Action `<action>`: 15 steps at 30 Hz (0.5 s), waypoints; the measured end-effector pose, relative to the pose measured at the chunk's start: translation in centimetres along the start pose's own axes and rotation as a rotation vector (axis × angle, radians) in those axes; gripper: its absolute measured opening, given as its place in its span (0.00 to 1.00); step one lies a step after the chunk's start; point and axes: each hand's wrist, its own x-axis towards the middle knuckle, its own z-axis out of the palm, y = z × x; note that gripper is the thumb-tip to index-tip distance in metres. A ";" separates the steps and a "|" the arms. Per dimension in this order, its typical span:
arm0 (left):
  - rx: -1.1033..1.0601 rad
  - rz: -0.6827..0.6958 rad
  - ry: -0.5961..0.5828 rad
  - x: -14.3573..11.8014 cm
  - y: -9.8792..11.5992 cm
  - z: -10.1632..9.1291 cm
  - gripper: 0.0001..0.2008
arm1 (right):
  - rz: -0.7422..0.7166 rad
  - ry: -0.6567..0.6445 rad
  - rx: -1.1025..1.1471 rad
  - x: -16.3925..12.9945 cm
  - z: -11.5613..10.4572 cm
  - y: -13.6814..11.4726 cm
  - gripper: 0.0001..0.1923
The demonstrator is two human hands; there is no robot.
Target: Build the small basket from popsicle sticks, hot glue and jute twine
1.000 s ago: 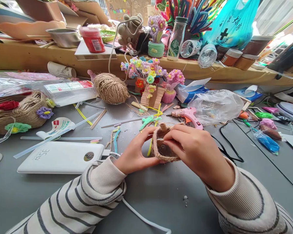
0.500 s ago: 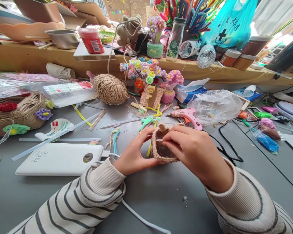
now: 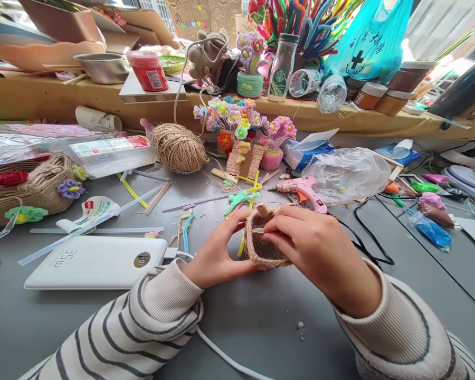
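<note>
Both striped sleeves are resting on the grey table [image 3: 261, 322]; the left hand [image 3: 216, 253] is cupping the small twine basket [image 3: 263, 245] from its side, while the right hand [image 3: 320, 250] is pinching its rim, holding it just above the table; beyond, a pink glue gun [image 3: 303, 187] is lying near; farther back, a twine ball [image 3: 178, 148] is sitting.

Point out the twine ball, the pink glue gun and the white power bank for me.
twine ball [image 3: 178, 148], head view, middle of the wound side.
pink glue gun [image 3: 304, 186], head view, on its body.
white power bank [image 3: 91, 262], head view, flat top face.
</note>
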 end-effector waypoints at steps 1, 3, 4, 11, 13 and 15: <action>0.004 0.003 0.000 0.0 0.0 0.0 0.30 | 0.009 -0.004 0.011 0.0 -0.1 0.0 0.07; 0.014 0.012 0.003 -0.1 -0.1 0.0 0.30 | 0.024 -0.014 0.027 -0.1 -0.2 -0.1 0.06; 0.018 0.018 0.005 -0.1 -0.1 0.0 0.30 | 0.026 -0.017 0.027 -0.1 -0.2 -0.1 0.06; 0.064 0.028 0.020 -0.3 -0.2 0.1 0.31 | -0.014 -0.019 -0.137 -0.3 -0.2 -0.5 0.05; 0.077 0.027 0.021 -0.3 -0.2 0.0 0.31 | -0.017 -0.011 -0.180 -0.3 0.0 -0.6 0.05; 0.087 0.028 0.022 -0.3 -0.2 0.0 0.31 | -0.012 -0.012 -0.207 -0.3 0.1 -0.7 0.05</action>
